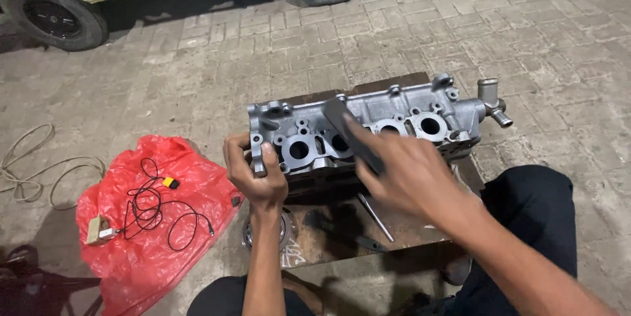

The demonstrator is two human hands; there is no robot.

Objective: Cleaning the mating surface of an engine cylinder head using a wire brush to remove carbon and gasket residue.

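Two hands worked a grey cast-aluminium cylinder head (368, 129) on a rusty metal surface (342, 224): left hand (256, 171) fingers clamped its near corner, right hand (407, 171) fingers gripped a dark flat block (351, 133) against its ported face. It looked heavy, rigid, best held by its ends.

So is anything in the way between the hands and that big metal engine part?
No, nothing visible is. The left hand already grips the near left corner of the metal engine part. The right hand holds a dark flat block against its face with the round holes.
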